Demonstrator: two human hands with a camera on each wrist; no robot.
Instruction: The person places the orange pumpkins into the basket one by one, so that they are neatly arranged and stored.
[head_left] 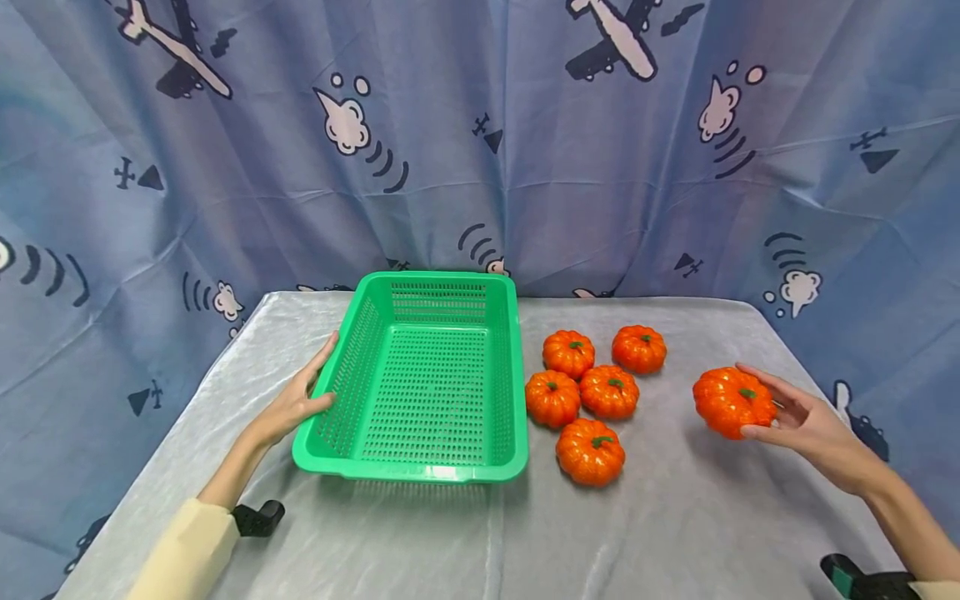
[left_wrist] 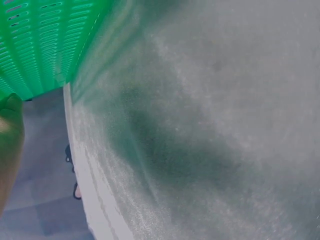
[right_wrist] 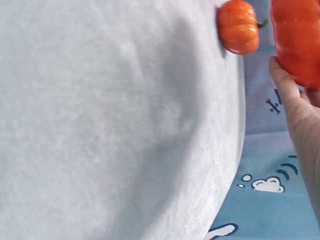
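A green plastic basket (head_left: 431, 392) with slotted walls stands left of centre in the head view, holding nothing. My left hand (head_left: 296, 404) grips its left rim, thumb over the edge and fingers along the outer wall. The basket's perforated wall (left_wrist: 45, 45) and my left thumb (left_wrist: 11, 112) also show at the left of the left wrist view. On the right, my right hand (head_left: 813, 429) holds a glossy orange pumpkin (head_left: 731, 402) between thumb and fingers, above the table. That held pumpkin (right_wrist: 298, 40) is partly cut off in the right wrist view.
Several more small orange pumpkins lie grouped right of the basket, the nearest pumpkin (head_left: 590, 452) at the front and another pumpkin (head_left: 639, 348) at the back. A pale cloth covers the table (head_left: 555, 542). Behind it hangs a blue curtain (head_left: 450, 150) printed with planes.
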